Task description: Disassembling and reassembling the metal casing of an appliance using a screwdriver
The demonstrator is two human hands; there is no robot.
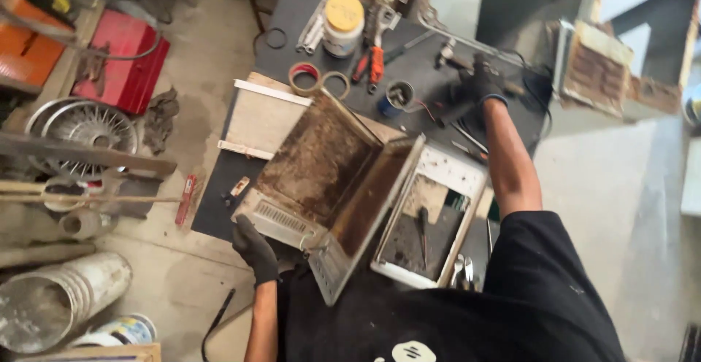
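Note:
A rusty sheet-metal housing [332,176] with a vented lower edge lies tilted on the dark workbench [288,33]. My left hand [255,249], in a black glove, grips the housing's near corner by the vents. My right hand [478,81], also in a black glove, reaches across to the far right of the bench and closes on a dark tool with a cable; what exactly it holds is blurred. A white rectangular frame [431,216] lies beside the housing on the right, with a screwdriver inside it.
On the bench stand a jar with a yellow lid [343,22], tape rolls [305,77], red-handled pliers [374,63] and a blue capacitor [398,99]. A wire wheel [84,128], a red box [124,59] and metal buckets [58,296] crowd the floor at left.

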